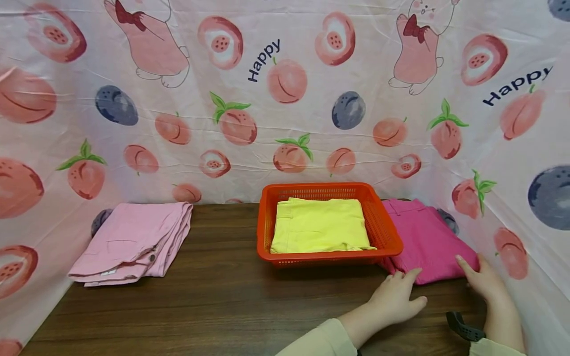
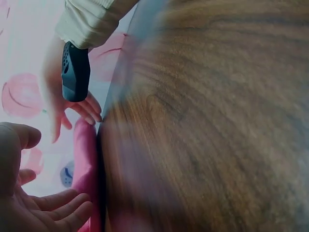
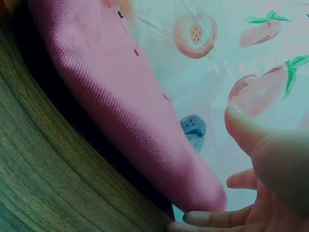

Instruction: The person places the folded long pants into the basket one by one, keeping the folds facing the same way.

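Folded hot-pink pants (image 1: 429,242) lie on the wooden table, right of the orange basket (image 1: 267,222). My left hand (image 1: 395,299) is at their front left edge, thumb apart and fingers extended. At the right front corner is my right hand (image 1: 485,282), with its thumb spread from the fingers. The right wrist view shows the fingertips of the right hand (image 3: 270,179) right at the rounded end of the pink fold (image 3: 130,121), the thumb raised away from it. In the left wrist view both hands flank the pink cloth (image 2: 86,159).
Inside the basket lie folded yellow pants (image 1: 318,225). A folded light-pink garment (image 1: 133,237) with a dark button sits at the table's left. Fruit-printed cloth (image 1: 285,123) hangs behind and on both sides. A black strap mount (image 1: 464,326) sits on the right wrist.
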